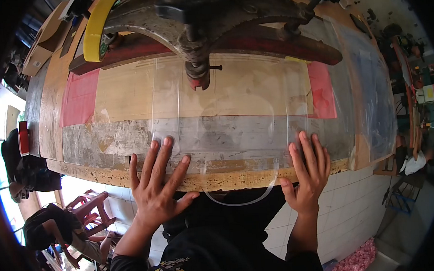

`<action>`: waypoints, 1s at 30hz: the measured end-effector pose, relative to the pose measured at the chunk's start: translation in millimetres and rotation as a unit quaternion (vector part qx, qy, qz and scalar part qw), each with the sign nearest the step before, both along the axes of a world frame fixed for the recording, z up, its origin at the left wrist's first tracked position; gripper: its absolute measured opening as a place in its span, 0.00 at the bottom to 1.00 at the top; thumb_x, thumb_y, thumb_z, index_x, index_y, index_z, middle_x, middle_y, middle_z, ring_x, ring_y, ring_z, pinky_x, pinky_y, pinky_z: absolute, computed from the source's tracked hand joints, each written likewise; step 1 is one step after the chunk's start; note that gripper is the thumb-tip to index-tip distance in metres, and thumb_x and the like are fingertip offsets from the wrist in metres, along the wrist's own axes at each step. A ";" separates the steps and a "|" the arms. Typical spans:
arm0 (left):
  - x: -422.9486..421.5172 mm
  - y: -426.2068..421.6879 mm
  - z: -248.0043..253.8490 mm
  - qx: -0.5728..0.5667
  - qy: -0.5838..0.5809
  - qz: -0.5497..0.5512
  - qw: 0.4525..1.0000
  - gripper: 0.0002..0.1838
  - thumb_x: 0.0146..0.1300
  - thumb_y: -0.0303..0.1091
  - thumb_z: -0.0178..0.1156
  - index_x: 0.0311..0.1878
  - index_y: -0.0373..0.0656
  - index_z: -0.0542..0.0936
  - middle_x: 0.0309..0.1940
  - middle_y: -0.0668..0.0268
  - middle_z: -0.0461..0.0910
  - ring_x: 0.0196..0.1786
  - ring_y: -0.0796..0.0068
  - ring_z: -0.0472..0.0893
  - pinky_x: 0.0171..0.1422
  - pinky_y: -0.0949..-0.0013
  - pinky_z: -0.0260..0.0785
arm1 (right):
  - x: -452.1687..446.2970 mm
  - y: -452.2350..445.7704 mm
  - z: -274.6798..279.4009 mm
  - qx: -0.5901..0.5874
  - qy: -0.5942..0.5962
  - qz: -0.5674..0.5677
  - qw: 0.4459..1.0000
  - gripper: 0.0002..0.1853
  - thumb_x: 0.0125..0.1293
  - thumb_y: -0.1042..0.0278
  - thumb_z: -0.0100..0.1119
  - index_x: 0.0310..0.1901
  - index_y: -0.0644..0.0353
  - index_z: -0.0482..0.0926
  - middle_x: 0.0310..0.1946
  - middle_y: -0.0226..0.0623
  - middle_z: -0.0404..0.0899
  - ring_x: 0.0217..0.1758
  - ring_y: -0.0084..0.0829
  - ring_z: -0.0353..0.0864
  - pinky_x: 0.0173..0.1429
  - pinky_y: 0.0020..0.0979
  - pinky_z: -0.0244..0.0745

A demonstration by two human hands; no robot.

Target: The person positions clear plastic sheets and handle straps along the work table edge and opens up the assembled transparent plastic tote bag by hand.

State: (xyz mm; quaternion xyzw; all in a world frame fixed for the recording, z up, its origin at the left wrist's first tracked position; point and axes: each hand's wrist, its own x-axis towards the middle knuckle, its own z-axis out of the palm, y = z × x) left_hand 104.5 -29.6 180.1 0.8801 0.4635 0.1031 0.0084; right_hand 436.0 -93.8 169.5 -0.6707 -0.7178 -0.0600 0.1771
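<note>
Press (198, 49) looms closest to us, up at 12 o'clock. Left to right, we've got a pink strip (80, 98) around 10, then our left hand (158, 186) at 8, open, fingers fanned apart, tips on the left side of the clear plastic (239, 144). That's on the bench (101, 140) between our hands, rounded end poking past the edge at 6. Our right hand (308, 172) at 4 is open too, fingers closer together, thumb out. Second pink strip (322, 92) is around 2.
</note>
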 end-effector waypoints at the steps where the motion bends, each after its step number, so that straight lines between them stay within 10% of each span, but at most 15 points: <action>1: 0.0 0.2 0.1 0.000 0.002 0.000 1.000 0.36 0.70 0.71 0.48 0.70 0.58 0.76 0.75 0.48 0.69 0.79 0.46 0.65 0.83 0.42 0.41 | -0.1 0.1 -0.2 0.000 0.001 0.000 1.000 0.34 0.76 0.33 0.39 0.68 0.46 0.80 0.72 0.37 0.74 0.75 0.51 0.70 0.73 0.57 0.58; 30: -3.3 0.7 -2.1 0.006 -0.027 0.002 1.000 0.33 0.67 0.68 0.55 0.69 0.62 0.79 0.76 0.56 0.69 0.78 0.54 0.68 0.84 0.46 0.40 | -2.2 2.2 -4.5 0.028 -0.019 0.015 0.999 0.34 0.77 0.38 0.37 0.66 0.55 0.80 0.71 0.43 0.74 0.74 0.55 0.70 0.75 0.57 0.57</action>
